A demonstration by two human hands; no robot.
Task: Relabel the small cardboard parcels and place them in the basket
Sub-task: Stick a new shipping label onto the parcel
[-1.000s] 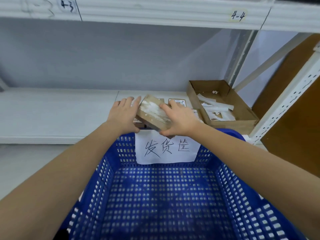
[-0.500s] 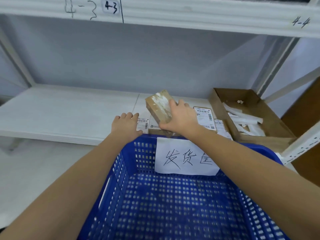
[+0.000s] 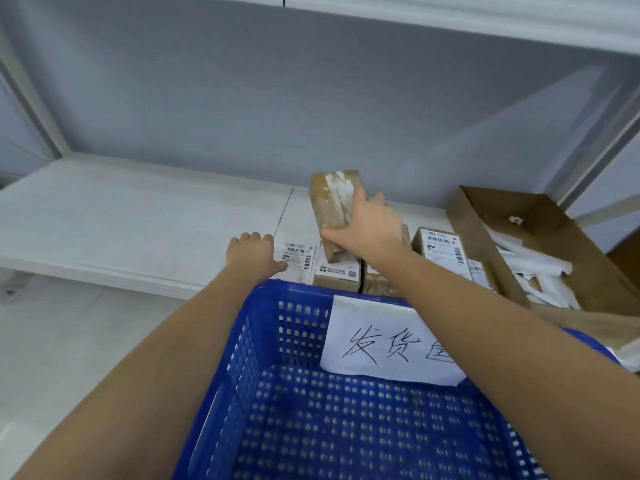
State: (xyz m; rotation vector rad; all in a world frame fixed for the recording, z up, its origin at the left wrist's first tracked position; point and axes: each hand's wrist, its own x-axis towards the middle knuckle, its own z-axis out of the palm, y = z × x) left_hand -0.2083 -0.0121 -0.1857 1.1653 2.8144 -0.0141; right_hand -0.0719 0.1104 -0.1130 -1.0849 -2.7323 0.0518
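Note:
My right hand (image 3: 369, 228) grips a small cardboard parcel (image 3: 331, 202) whose top bears torn white label remains; it is held tilted above the shelf. My left hand (image 3: 252, 251) rests on a loose shipping label (image 3: 296, 258) that lies flat on the white shelf, thumb at the label's near edge. More small parcels (image 3: 336, 277) with labels stand in a row behind the basket, another (image 3: 440, 244) further right. The blue plastic basket (image 3: 263, 348) fills the foreground, and no parcel shows inside it.
A white paper sign (image 3: 388, 344) with handwriting hangs on the basket's far wall. An open cardboard box (image 3: 561, 230) with white paper strips sits at the right on the shelf (image 3: 121, 216). Grey back wall and upright posts frame the shelf bay.
My left hand let go of the parcel and went down to the label on the shelf. My right hand keeps the parcel, lifted and turned more upright. The view shifted left and closer.

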